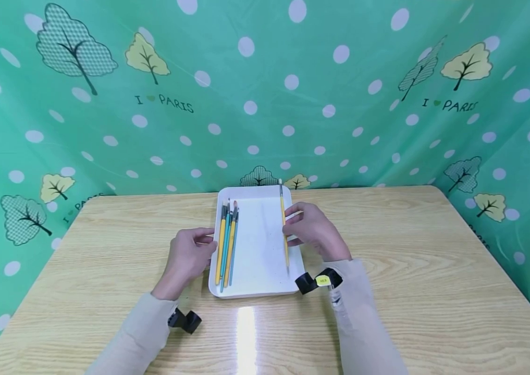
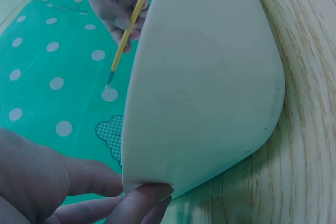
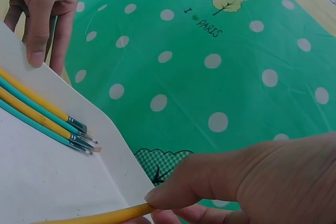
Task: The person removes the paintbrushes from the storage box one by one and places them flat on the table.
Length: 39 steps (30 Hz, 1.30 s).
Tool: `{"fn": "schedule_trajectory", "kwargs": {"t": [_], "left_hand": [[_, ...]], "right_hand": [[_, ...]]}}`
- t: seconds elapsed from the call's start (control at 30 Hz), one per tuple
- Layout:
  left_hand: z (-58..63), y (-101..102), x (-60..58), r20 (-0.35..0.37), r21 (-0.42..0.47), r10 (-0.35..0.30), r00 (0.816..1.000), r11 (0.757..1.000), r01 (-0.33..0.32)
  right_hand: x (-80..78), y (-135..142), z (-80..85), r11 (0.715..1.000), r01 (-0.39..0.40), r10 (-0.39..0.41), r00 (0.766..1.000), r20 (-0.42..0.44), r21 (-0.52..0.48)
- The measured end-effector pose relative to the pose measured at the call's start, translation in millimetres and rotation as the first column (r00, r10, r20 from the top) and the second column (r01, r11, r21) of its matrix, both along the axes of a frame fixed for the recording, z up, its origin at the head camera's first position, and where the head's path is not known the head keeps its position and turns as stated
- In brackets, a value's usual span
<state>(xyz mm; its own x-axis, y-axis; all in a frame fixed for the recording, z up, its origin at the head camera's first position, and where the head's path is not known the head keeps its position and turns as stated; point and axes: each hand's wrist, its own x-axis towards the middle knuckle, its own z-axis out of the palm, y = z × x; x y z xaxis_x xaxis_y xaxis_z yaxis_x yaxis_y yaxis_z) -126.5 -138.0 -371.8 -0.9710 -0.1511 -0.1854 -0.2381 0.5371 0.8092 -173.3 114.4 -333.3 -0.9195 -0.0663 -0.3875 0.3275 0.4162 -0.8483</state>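
Grip: the left rim of the white tray (image 1: pixel 259 250) is pinched by the left hand (image 1: pixel 192 255); one brush with a yellow handle (image 1: pixel 282 203) is held between thumb and fingers of the right hand (image 1: pixel 310 229).

Tabletop (image 1: pixel 410 260): one, wood-grained. Tray: one, shallow, round-cornered, placed by the table's far edge. Judged light, fairly stiff and smooth, so easily slid if nudged; best steadied at the rim, as is done.

Brushes: five counted. Four are laid side by side along the tray's left side, bristles toward the far end: two yellow brushes (image 1: pixel 220 250) and two blue-green brushes (image 1: pixel 225 242), alternating. The fifth, in hand, is held over the tray's right side, bristles likewise pointed away from the person; whether its near end is in contact with the tray cannot be told.

Handles: slim, judged light, rigid and somewhat slippery, likely to be rolled between fingertips if pinched loosely; best taken near the middle. Bristle tips, smallest of all: judged soft and easily splayed, best left untouched.
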Motion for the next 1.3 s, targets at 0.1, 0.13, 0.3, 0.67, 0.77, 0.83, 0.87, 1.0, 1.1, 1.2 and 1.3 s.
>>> {"fn": "schedule_trajectory", "kwargs": {"t": [0.1, 0.13, 0.3, 0.67, 0.77, 0.83, 0.87, 1.0, 1.1, 1.2, 1.3], "left_hand": [[0.3, 0, 0.0, 0.0, 0.002, 0.0, 1.0, 1.0, 0.0], [0.4, 0, 0.0, 0.0, 0.002, 0.0, 1.0, 1.0, 0.0], [0.5, -1, 0.1, 0.0, 0.001, -0.003, 1.0, 1.0, 0.003], [1.1, -1, 0.3, -0.008, -0.004, -0.003, 1.0, 1.0, 0.003], [1.2, 0, 0.2, -0.009, -0.002, -0.003, 1.0, 1.0, 0.003], [1.2, -1, 0.1, -0.008, 0.0, -0.002, 1.0, 1.0, 0.002], [1.2, -1, 0.0, -0.009, 0.0, -0.002, 1.0, 1.0, 0.002], [1.1, 0, -0.2, -0.008, 0.004, -0.002, 1.0, 1.0, 0.002], [1.0, 0, -0.3, -0.005, 0.009, -0.003, 1.0, 1.0, 0.003], [1.1, 0, -0.3, -0.002, 0.011, -0.003, 1.0, 1.0, 0.003], [1.4, 0, -0.3, 0.0, 0.012, -0.003, 1.0, 1.0, 0.003]], "right_hand": [[-0.8, 2, 0.5, 1.0, 0.0, 0.0, 1.0, 0.004, 0.007], [-1.1, 3, 0.5, 1.0, 0.002, -0.002, 1.0, 0.007, 0.005], [-0.4, 10, 1.9, 0.999, 0.022, -0.022, 1.0, 0.02, -0.025], [-3.3, 24, 3.0, 0.999, 0.05, -0.049, 0.998, 0.031, -0.02], [-3.4, 26, 3.3, 0.999, 0.045, -0.044, 0.998, 0.035, -0.01], [-3.4, 28, 3.0, 0.999, 0.042, -0.042, 0.998, 0.035, -0.002], [-3.5, 29, 2.7, 0.999, 0.04, -0.04, 0.999, 0.035, 0.003], [-3.6, 35, 0.6, 0.999, 0.028, -0.029, 0.999, 0.029, 0.016], [-3.8, 40, -1.5, 1.0, 0.022, -0.022, 0.999, 0.03, 0.022], [-4.7, 44, -4.0, 0.999, 0.027, -0.028, 0.999, 0.041, 0.025], [-6.2, 46, -7.2, 0.999, 0.03, -0.031, 0.999, 0.045, 0.025]]}}
